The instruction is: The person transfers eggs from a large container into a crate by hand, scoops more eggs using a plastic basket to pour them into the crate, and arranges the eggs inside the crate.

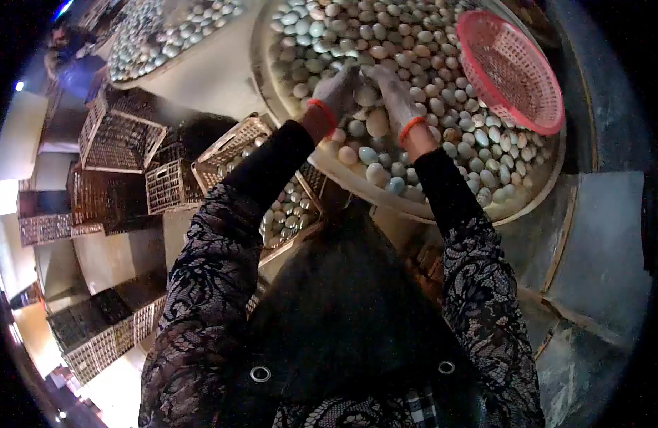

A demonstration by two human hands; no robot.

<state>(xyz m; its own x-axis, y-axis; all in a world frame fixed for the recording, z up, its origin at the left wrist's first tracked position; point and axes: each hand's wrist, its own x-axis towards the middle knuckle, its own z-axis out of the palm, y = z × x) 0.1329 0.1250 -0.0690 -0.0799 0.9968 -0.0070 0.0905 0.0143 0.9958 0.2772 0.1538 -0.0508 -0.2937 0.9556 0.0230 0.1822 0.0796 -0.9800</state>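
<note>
A large round tub [329, 170] is filled with pale white, bluish and brownish eggs [400, 43]. Over its near left part my two gloved hands come close together, an orange band round each wrist. My left hand [335, 91] curls its fingers in from the left, against eggs. From the right, my right hand [393, 100] bends round eggs too, its fingertips near those of the left. Between the palms shows an egg [365, 95], and a larger brownish egg [377, 122] lies just below. My fingers partly hide how many eggs they hold.
A pink plastic basket [466, 60] rests tilted on the eggs at the tub's right. Plastic crates [122, 135] stand at left; one crate [293, 246] with eggs sits by my left forearm. Another egg-filled tub [158, 70] is at upper left, near a person [76, 68].
</note>
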